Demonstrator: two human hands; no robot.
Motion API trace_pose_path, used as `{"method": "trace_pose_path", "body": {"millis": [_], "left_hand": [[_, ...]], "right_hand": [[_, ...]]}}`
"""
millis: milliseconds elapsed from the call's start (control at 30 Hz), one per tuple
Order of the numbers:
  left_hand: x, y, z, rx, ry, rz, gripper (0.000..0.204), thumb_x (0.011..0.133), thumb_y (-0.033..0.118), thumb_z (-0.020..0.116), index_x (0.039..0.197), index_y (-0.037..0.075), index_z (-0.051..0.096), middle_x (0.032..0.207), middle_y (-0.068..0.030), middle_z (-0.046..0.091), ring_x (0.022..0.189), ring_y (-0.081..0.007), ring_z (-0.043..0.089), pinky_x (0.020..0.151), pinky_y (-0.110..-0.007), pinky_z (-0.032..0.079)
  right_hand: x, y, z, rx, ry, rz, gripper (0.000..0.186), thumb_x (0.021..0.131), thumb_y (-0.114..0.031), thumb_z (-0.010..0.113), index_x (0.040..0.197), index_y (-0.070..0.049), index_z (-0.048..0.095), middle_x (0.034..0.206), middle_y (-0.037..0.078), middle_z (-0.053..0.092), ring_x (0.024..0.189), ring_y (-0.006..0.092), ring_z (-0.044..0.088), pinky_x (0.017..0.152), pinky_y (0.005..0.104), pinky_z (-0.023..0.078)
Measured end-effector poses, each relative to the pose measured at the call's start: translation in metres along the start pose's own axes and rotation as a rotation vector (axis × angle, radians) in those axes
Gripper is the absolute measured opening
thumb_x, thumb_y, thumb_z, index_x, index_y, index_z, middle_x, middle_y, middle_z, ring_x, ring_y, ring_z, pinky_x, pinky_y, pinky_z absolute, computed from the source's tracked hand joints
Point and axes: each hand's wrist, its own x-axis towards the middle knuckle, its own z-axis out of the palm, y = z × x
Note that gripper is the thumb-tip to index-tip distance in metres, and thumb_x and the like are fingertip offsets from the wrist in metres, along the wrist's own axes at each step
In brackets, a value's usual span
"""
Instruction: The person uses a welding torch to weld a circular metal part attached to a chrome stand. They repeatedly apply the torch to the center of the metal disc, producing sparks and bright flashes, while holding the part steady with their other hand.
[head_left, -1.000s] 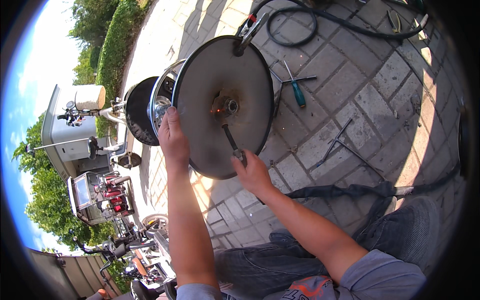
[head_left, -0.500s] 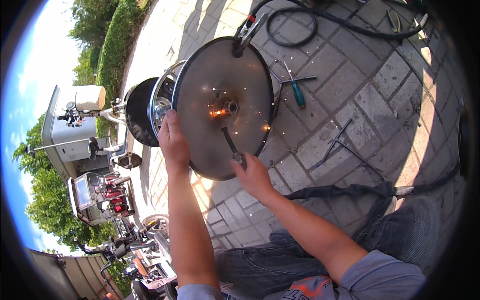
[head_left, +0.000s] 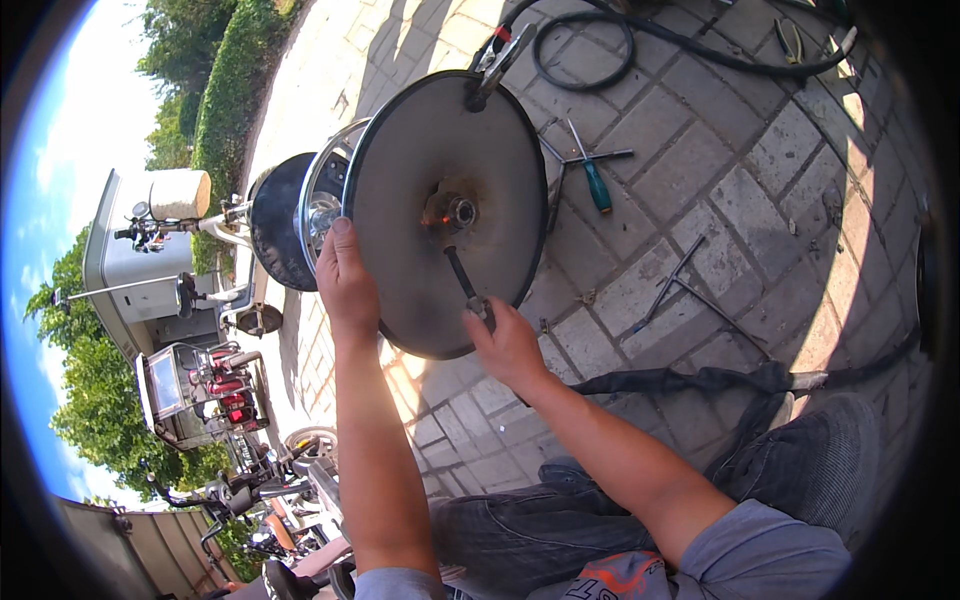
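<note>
A large round grey metal disc [head_left: 400, 290] with a black rim stands on edge, with a central hub [head_left: 462, 211] and a scorched patch around it. It resembles a stool base seen from below. At its left edge, my left hand [head_left: 347, 285] is closed round the rim, thumb on top; its other fingers are mostly hidden. Below the disc's middle, my right hand [head_left: 507, 340] grips a dark welding torch [head_left: 461, 277], whose tip is near the hub. Small orange-red glowing spots [head_left: 426, 219] show left of the hub. A metal clamp [head_left: 500, 68] bites the disc's upper edge.
Behind the disc are a chrome ring [head_left: 312, 180] and a black round pad [head_left: 278, 225]. On the paving lie a green-handled screwdriver [head_left: 597, 185], T-shaped wrenches [head_left: 680, 278], pliers [head_left: 790, 42] and black cables [head_left: 690, 381]. Parked motorbikes [head_left: 235, 395] stand at left.
The bright orange glow and flying sparks have died down to faint red spots. The torch tip has shifted slightly away from the hub; both hands keep their hold.
</note>
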Motion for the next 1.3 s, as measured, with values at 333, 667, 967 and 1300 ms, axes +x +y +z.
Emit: {"method": "trace_pose_path", "body": {"millis": [333, 667, 967, 1300], "left_hand": [[-0.002, 0.002, 0.002, -0.025, -0.003, -0.009, 0.049, 0.108, 0.04, 0.041, 0.105, -0.001, 0.067, 0.093, -0.0048, 0.067, 0.084, -0.0113, 0.058, 0.076, -0.025, 0.046], [-0.003, 0.001, -0.001, 0.0, 0.01, -0.007, 0.049, 0.108, 0.04, 0.041, 0.105, -0.001, 0.067, 0.092, -0.0046, 0.067, 0.084, -0.0114, 0.058, 0.077, -0.025, 0.046], [0.001, -0.001, -0.006, -0.01, -0.05, -0.036, 0.049, 0.108, 0.039, 0.043, 0.119, -0.003, 0.064, 0.108, -0.008, 0.069, 0.096, -0.014, 0.063, 0.085, -0.027, 0.048], [0.002, 0.001, 0.0, -0.026, -0.001, 0.005, 0.049, 0.108, 0.04, 0.041, 0.103, -0.001, 0.067, 0.09, -0.0036, 0.067, 0.081, -0.0104, 0.058, 0.074, -0.025, 0.046]], "right_hand": [[0.001, 0.0, -0.004, 0.034, -0.033, 0.043, 0.038, 0.096, -0.038, 0.061, 0.108, -0.002, 0.063, 0.095, 0.022, 0.068, 0.092, 0.0429, 0.065, 0.078, 0.0479, 0.05], [-0.008, 0.007, -0.001, 0.007, -0.026, 0.016, 0.037, 0.095, -0.034, 0.063, 0.108, 0.0, 0.064, 0.092, 0.02, 0.07, 0.089, 0.0364, 0.068, 0.076, 0.042, 0.051], [-0.005, 0.001, -0.001, 0.042, -0.027, 0.049, 0.036, 0.095, -0.036, 0.062, 0.106, -0.002, 0.064, 0.097, 0.021, 0.068, 0.093, 0.0426, 0.064, 0.078, 0.0477, 0.051], [0.004, -0.001, -0.002, 0.062, -0.011, 0.037, 0.035, 0.095, -0.036, 0.062, 0.103, -0.002, 0.063, 0.091, 0.021, 0.067, 0.089, 0.043, 0.065, 0.076, 0.0485, 0.05]]}}
